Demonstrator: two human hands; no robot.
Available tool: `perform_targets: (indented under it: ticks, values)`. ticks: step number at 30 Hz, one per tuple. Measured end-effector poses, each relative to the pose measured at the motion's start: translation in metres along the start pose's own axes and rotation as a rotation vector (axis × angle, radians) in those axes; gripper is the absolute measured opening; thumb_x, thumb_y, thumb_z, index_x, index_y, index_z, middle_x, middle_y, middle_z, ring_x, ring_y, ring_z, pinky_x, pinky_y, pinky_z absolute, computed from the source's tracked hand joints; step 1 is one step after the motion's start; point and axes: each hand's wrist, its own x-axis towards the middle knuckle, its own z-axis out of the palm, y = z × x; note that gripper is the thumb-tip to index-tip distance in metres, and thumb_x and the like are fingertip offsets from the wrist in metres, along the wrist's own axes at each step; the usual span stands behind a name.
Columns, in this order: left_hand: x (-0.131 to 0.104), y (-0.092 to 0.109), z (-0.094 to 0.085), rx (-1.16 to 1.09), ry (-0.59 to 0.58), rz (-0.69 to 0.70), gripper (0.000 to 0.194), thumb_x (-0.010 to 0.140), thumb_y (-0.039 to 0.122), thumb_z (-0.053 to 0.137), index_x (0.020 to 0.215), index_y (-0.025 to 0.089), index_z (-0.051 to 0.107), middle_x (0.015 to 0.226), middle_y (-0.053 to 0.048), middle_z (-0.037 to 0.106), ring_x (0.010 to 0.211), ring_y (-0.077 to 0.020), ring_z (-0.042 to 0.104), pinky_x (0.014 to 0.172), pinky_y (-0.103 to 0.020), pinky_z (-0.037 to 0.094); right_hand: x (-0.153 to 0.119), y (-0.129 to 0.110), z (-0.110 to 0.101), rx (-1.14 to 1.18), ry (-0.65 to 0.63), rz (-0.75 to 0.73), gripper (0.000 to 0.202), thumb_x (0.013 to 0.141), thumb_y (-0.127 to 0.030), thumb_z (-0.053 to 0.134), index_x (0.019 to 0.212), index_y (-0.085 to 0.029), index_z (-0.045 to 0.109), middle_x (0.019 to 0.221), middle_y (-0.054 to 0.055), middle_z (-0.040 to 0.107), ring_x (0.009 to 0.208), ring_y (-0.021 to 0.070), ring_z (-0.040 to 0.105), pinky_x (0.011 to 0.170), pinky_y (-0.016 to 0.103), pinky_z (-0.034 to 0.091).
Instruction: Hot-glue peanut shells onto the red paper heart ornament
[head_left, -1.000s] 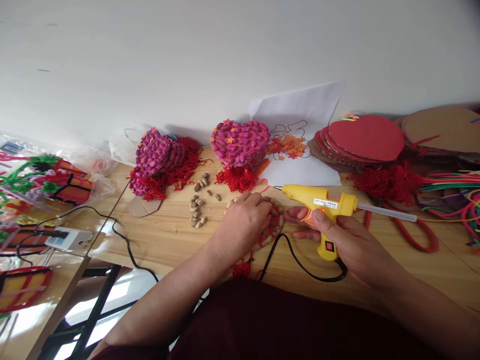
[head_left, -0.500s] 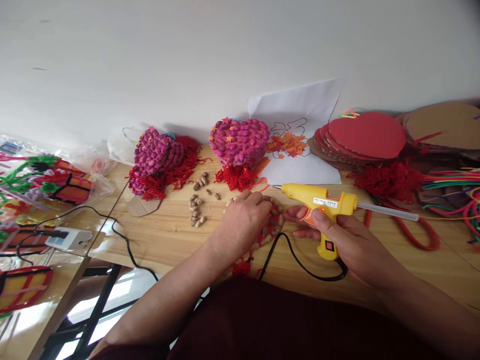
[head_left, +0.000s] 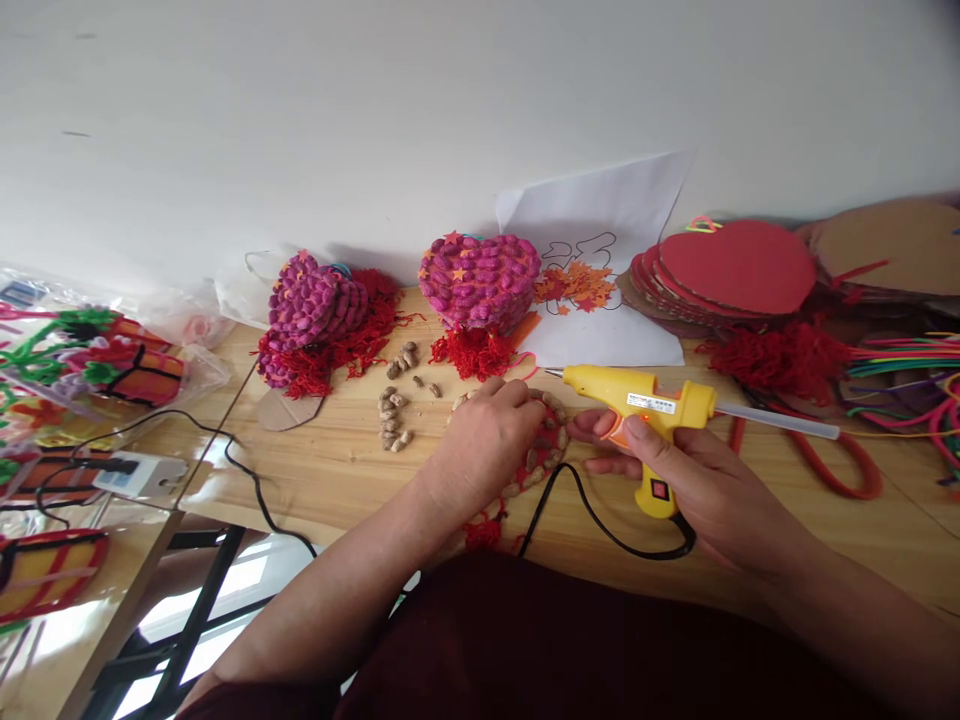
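Observation:
In my right hand (head_left: 697,475) is a yellow hot glue gun (head_left: 652,400) with a clear glue stick in its back and its nozzle pointing left. My left hand (head_left: 495,430) bends down over a red heart-shaped piece (head_left: 551,445) edged with peanuts, its fingers closed and their tips hidden; what they hold, if anything, does not show. Red yarn (head_left: 484,528) lies at the heart's lower end. Left of that hand, several loose peanuts (head_left: 391,415) lie on the wooden table (head_left: 337,480).
Purple peanut-covered hearts (head_left: 480,275) with red tassels stand along the wall. Orange star cutouts (head_left: 577,287) lie on white paper (head_left: 615,340). Stacked red cardboard hearts (head_left: 739,265) are at right. A black cord (head_left: 592,515) loops from the glue gun; a power strip (head_left: 139,475) is at left.
Almost nothing differs. Both hands and the glue gun stay in place, with only a very slight shift of the whole view.

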Motion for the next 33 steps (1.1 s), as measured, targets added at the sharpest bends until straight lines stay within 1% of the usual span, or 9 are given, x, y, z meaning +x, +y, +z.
perform_targets:
  ticks: [2,5,9,12,14,19,26,30,33]
  values:
    - [0.0,-0.001,0.001,-0.013,0.007,-0.002,0.021,0.095,0.024,0.051,0.086,0.017,0.069,0.085,-0.007,0.06,0.079,-0.0201,0.054,0.072,-0.032,0.047,0.0,0.0,0.001,0.01,0.007,0.011,0.031,0.09,-0.055,0.056,0.105,-0.033,0.071,0.128,0.004,0.067,0.102,0.0305,0.07,0.076,0.041,0.062]
    - [-0.003,-0.005,0.001,-0.106,0.049,0.004,0.019,0.095,0.022,0.051,0.092,0.016,0.069,0.086,-0.007,0.061,0.08,-0.0194,0.056,0.075,-0.032,0.049,0.0,-0.004,0.004,0.069,0.01,-0.013,0.027,0.089,-0.053,0.059,0.099,-0.033,0.072,0.127,0.003,0.067,0.11,0.0296,0.067,0.085,0.042,0.061]
    - [-0.01,-0.013,0.002,-0.315,0.182,-0.034,0.026,0.094,0.009,0.047,0.107,0.016,0.068,0.101,-0.008,0.063,0.092,-0.0173,0.06,0.085,-0.03,0.051,0.0,-0.012,0.009,0.11,0.003,-0.024,0.023,0.087,-0.052,0.062,0.095,-0.032,0.073,0.124,0.003,0.068,0.116,0.0299,0.064,0.087,0.042,0.061]
    - [-0.016,-0.015,0.005,-0.35,0.229,-0.046,0.034,0.091,0.003,0.043,0.11,0.016,0.068,0.108,-0.009,0.062,0.099,-0.0169,0.061,0.089,-0.029,0.051,0.0,-0.013,0.008,0.104,0.004,-0.019,0.022,0.087,-0.051,0.062,0.095,-0.033,0.073,0.123,0.002,0.068,0.115,0.0284,0.064,0.086,0.04,0.062]
    - [-0.02,-0.015,0.007,-0.347,0.224,-0.029,0.038,0.089,0.0,0.042,0.113,0.015,0.068,0.109,-0.009,0.062,0.101,-0.0172,0.061,0.09,-0.03,0.051,0.0,-0.01,0.006,0.105,0.009,-0.017,0.023,0.088,-0.052,0.062,0.096,-0.034,0.074,0.122,0.001,0.068,0.115,0.0285,0.064,0.087,0.04,0.062]
    - [-0.025,-0.012,0.013,-0.299,0.21,0.041,0.042,0.089,-0.001,0.043,0.119,0.018,0.065,0.115,-0.009,0.064,0.107,-0.0194,0.059,0.095,-0.036,0.051,0.0,-0.003,0.002,0.075,0.009,0.016,0.026,0.088,-0.053,0.06,0.101,-0.033,0.073,0.123,0.003,0.069,0.11,0.0324,0.067,0.09,0.049,0.059]
    - [-0.026,-0.005,0.015,-0.261,0.188,0.154,0.034,0.093,0.007,0.048,0.124,0.017,0.06,0.122,-0.011,0.064,0.113,-0.0229,0.056,0.1,-0.044,0.049,0.0,-0.006,0.007,0.119,0.02,-0.025,0.024,0.088,-0.051,0.062,0.096,-0.031,0.073,0.124,0.002,0.068,0.119,0.031,0.062,0.088,0.041,0.061]
    - [-0.026,-0.003,0.015,-0.231,0.166,0.168,0.031,0.096,0.012,0.048,0.124,0.015,0.059,0.123,-0.012,0.063,0.112,-0.0231,0.056,0.1,-0.044,0.049,0.001,0.0,0.003,0.09,0.014,0.015,0.029,0.09,-0.053,0.059,0.104,-0.032,0.072,0.127,0.003,0.068,0.113,0.0321,0.066,0.093,0.048,0.057]
    - [-0.026,-0.003,0.013,-0.206,0.154,0.182,0.029,0.096,0.013,0.048,0.123,0.013,0.06,0.119,-0.012,0.064,0.11,-0.0225,0.056,0.099,-0.042,0.05,0.002,0.003,0.001,0.08,0.008,0.014,0.029,0.09,-0.053,0.058,0.105,-0.033,0.072,0.129,0.003,0.066,0.114,0.0331,0.065,0.095,0.049,0.056]
